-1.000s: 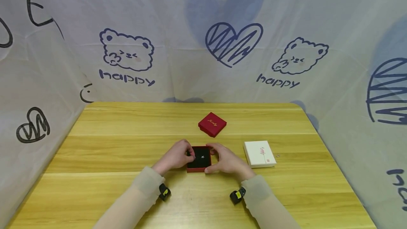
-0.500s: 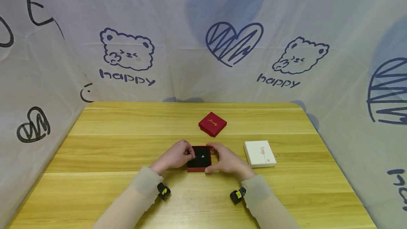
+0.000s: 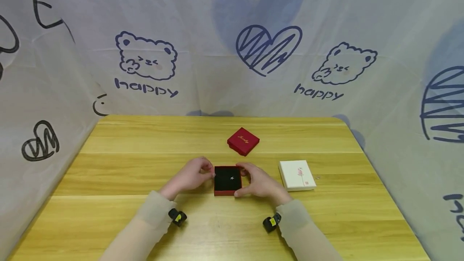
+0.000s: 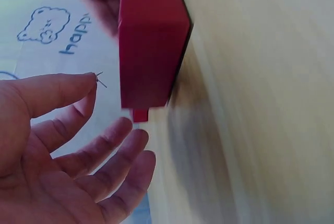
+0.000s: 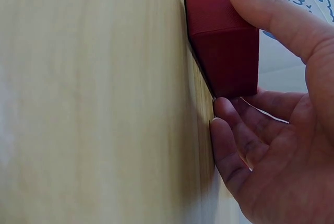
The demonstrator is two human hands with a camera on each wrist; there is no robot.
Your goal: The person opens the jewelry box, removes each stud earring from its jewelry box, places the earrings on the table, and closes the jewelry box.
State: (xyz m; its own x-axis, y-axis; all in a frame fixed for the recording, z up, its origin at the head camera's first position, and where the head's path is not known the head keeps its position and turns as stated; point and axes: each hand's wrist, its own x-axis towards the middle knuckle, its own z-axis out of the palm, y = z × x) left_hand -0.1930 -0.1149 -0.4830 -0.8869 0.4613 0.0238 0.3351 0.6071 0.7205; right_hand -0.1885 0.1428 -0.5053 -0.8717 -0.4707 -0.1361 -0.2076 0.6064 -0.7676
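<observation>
An open red box [image 3: 224, 192] with a black insert [image 3: 225, 180] sits on the table, one small silver star-shaped piece [image 3: 232, 178] on the insert. Just left of the box, my left hand [image 3: 192, 174] pinches another small star-shaped piece [image 4: 100, 80] between thumb and forefinger; its other fingers are loosely bent in the left wrist view. My right hand [image 3: 259, 182] grips the box's right side, thumb on the near wall and fingers around the far corner. In the right wrist view the thumb lies along the red box [image 5: 224, 57].
Behind the open box lies a red lid or box [image 3: 243, 141] with gold lettering. A white box [image 3: 297, 175] with a pink flower print stands to the right, tiny shiny bits [image 3: 317, 177] beside it. A printed cloth [image 3: 217, 71] hangs behind the table [image 3: 145, 136].
My left hand has moved left, from over the black insert to just outside the box's left edge, with the small piece pinched. The right hand keeps its grip on the box.
</observation>
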